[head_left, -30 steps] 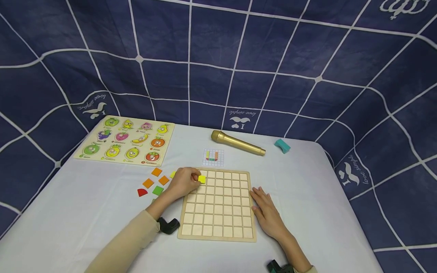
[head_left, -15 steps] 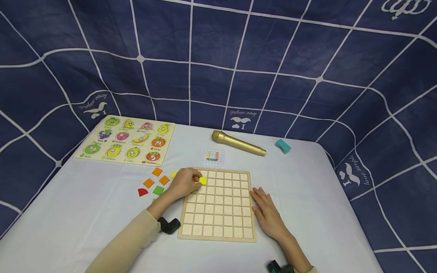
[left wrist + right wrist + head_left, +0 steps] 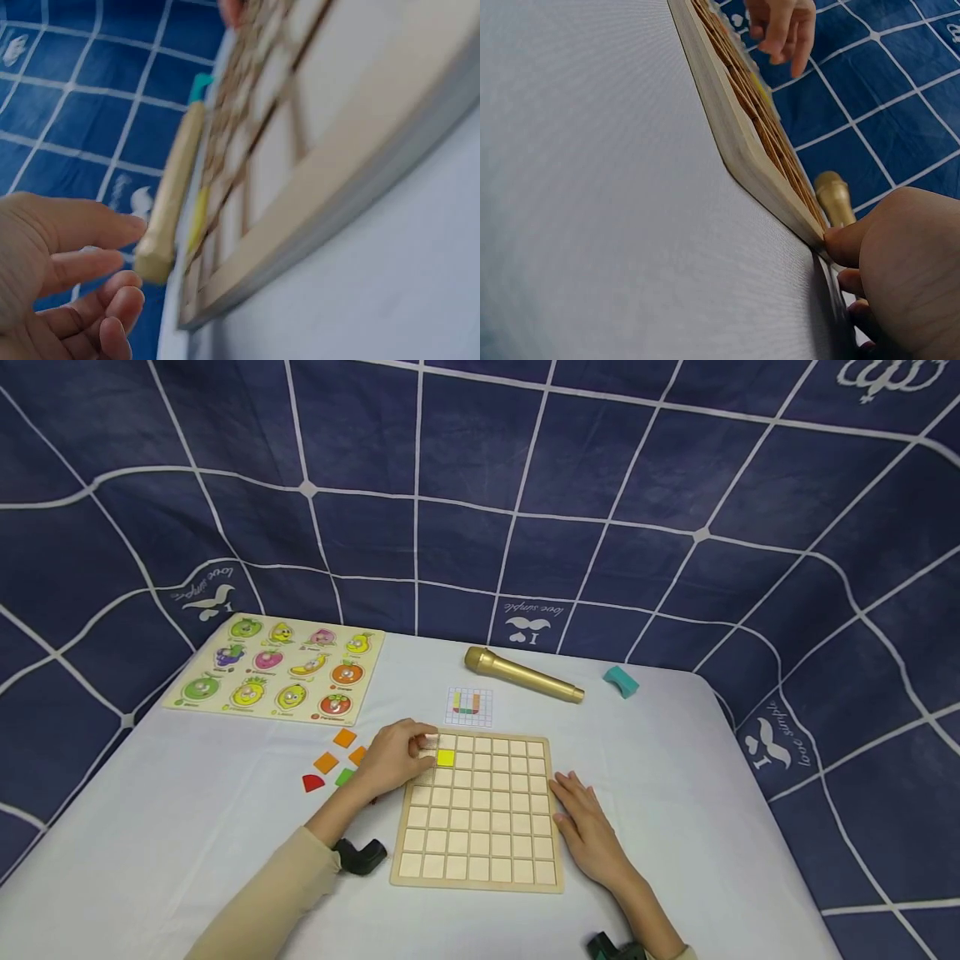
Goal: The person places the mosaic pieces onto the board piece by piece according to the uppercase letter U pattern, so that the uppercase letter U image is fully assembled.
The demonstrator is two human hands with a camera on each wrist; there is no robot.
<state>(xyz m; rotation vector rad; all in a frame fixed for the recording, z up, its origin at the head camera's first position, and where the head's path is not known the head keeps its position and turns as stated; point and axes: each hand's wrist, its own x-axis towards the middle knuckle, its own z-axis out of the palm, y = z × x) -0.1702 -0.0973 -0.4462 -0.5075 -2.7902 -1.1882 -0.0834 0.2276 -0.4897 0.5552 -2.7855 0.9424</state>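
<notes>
A yellow square tile (image 3: 446,758) lies in a cell near the far left corner of the wooden grid board (image 3: 480,888). Just left of that tile my left hand (image 3: 392,758) hovers over the board's edge, thumb and fingers apart, holding nothing. In the left wrist view its fingers (image 3: 86,262) are loosely bent, with air between them. My right hand (image 3: 588,831) rests beside the board's right edge, fingers extended; in the right wrist view the thumb (image 3: 844,244) touches the board's rim. The tile's far side shows as a yellow strip (image 3: 198,217) in the left wrist view.
Left of the board lie several orange tiles (image 3: 326,763), a green tile (image 3: 344,777) and a red quarter-round piece (image 3: 312,783), some partly hidden by my left hand. Behind stand a pattern card (image 3: 469,707), a gold microphone (image 3: 522,674), a teal block (image 3: 621,681) and a fruit puzzle (image 3: 273,669).
My left hand has let go of the yellow tile, which now lies flat in its cell, and has drawn slightly left. The right hand has stayed still.
</notes>
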